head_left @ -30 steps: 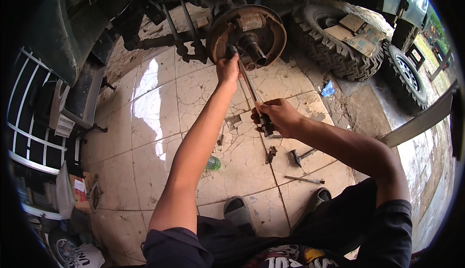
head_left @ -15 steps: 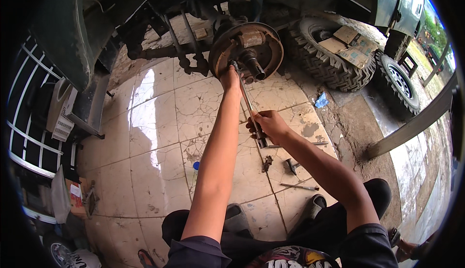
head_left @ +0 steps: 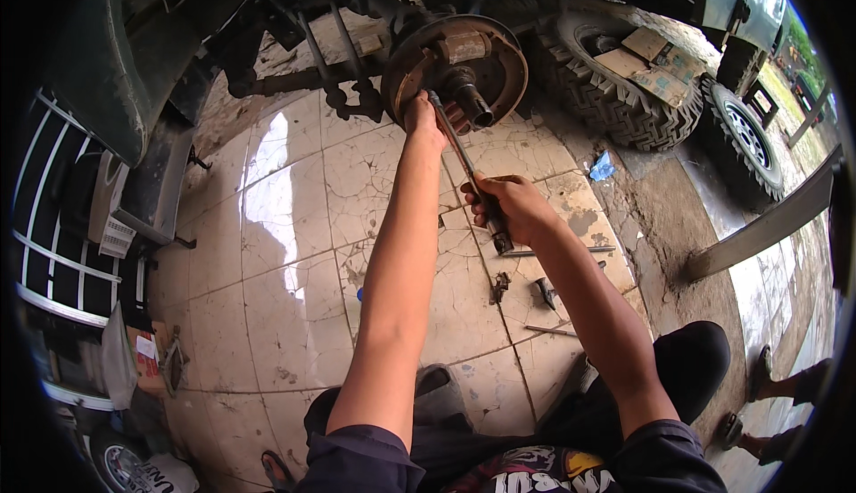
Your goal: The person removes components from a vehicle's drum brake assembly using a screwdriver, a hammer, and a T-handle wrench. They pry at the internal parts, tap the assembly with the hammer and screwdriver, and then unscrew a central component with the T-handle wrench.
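1. The left hand [head_left: 421, 117] is stretched far forward and rests against the lower left edge of the rusty brake drum plate [head_left: 456, 63], right where the tip of the long metal bar [head_left: 464, 168] meets it; its fingers curl toward the bar's tip, but I cannot tell whether they grip it or only steady it.
2. The right hand [head_left: 506, 206] sits nearer the body, with its fingers wrapped tight around the lower part of the bar, just above the dark handle end.
3. The bar runs slantwise from the brake plate down and to the right, off the floor, with its handle end poking out below the right fist.
4. The brake plate hangs on the axle under the raised vehicle body [head_left: 134, 38], with the hub stub sticking out at its middle.
5. A removed knobby tyre [head_left: 624, 92] lies flat on the ground to the right of the brake plate, with pieces of cardboard on top.
6. Small tools [head_left: 546, 292] lie scattered on the cracked tiled floor [head_left: 294, 252] below the right hand, well apart from the brake plate.
7. A blue scrap [head_left: 603, 167] lies on the floor between the tyre and the right hand.
8. Another person's feet [head_left: 767, 404] show at the right edge.
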`<move>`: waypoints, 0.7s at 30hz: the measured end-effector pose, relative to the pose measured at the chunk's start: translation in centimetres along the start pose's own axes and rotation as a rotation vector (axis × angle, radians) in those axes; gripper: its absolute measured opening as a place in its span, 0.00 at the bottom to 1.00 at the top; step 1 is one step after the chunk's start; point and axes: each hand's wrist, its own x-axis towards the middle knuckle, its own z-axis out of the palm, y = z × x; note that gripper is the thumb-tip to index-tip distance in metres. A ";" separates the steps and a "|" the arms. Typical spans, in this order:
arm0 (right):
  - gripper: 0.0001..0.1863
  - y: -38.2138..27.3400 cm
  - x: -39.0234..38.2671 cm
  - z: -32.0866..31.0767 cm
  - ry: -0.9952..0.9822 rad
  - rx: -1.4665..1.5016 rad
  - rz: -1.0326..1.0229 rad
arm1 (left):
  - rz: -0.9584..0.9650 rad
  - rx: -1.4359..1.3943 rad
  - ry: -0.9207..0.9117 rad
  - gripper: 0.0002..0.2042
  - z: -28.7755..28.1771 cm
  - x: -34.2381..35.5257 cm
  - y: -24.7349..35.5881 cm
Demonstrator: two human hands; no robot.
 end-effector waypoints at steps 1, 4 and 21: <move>0.15 -0.1 -0.2 0.0 0.030 -0.041 -0.065 | -0.004 -0.008 0.003 0.17 0.1 0.0 0.0; 0.14 -1.7 -1.7 1.8 0.190 -0.622 -0.183 | 0.004 -0.066 0.029 0.17 -0.4 -0.2 0.1; 0.24 2.0 -2.7 -1.1 -0.529 0.581 -0.063 | 0.058 -0.297 0.074 0.08 1.9 -0.1 -0.5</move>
